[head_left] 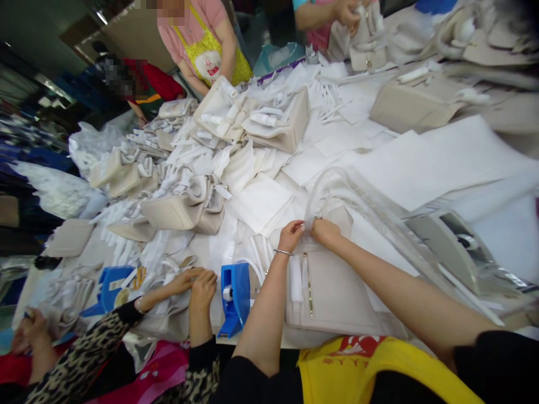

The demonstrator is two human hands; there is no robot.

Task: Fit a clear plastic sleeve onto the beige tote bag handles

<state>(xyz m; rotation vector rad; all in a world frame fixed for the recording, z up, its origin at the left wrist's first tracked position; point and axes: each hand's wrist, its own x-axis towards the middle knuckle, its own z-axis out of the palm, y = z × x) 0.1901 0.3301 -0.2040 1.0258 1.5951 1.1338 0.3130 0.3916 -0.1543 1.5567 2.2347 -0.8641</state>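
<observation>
In the head view, the person's left hand [291, 234] and right hand [325, 231] met at the top edge of a beige handbag [332, 292] that lay flat on the near middle of the work table [421, 168]. The bag's body stretched from the fingers back toward the person, its far edge directly under both hands. The left hand's fingers [297, 226] were curled together, pinching the base of the bag's plastic-wrapped handle [332, 182]; a thin bracelet [283, 252] circled that wrist. The right hand's fingers were bent down against the same spot, just beside the left fingertips, though whether they gripped the wrapping or only pressed on it could not be told. The handle arched away from the fingers toward the far side, over white paper sheets [425, 163].

Just left of the bag stood a blue tape dispenser [234, 297]. Further left, a co-worker's two hands [197, 280] in leopard-print sleeves rested on white wrapping material near the table edge. More beige bags [185, 210] and wrapped straps lay heaped across the far left, and another pile of bags [256, 118] lay at the far middle, where a person in a yellow apron [210, 56] stood.
</observation>
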